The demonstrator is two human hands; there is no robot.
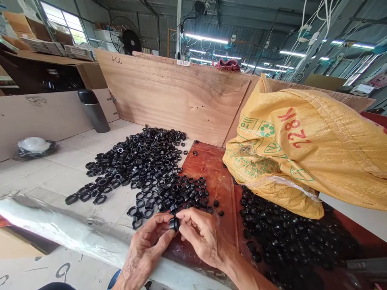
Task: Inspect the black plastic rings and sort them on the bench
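Near the table's front edge, my left hand [148,245] pinches a small black plastic ring [173,224] between thumb and fingers. My right hand [201,237] meets it from the other side, its thumb and forefinger closed at the ring's right edge. Part of the ring is hidden by the fingertips. Just beyond both hands spreads a heap of similar black rings [142,161], some lying singly at its near and left edges. To the right of my right hand lies a second pile of small black parts [278,225], too dark to make out singly.
A yellow woven sack [302,137] rests over the right-hand pile. A dark flask [93,110] and a plastic-wrapped white item [34,146] stand at the left. A wooden board [169,90] walls off the back. Plastic-covered padding [69,227] lines the front edge.
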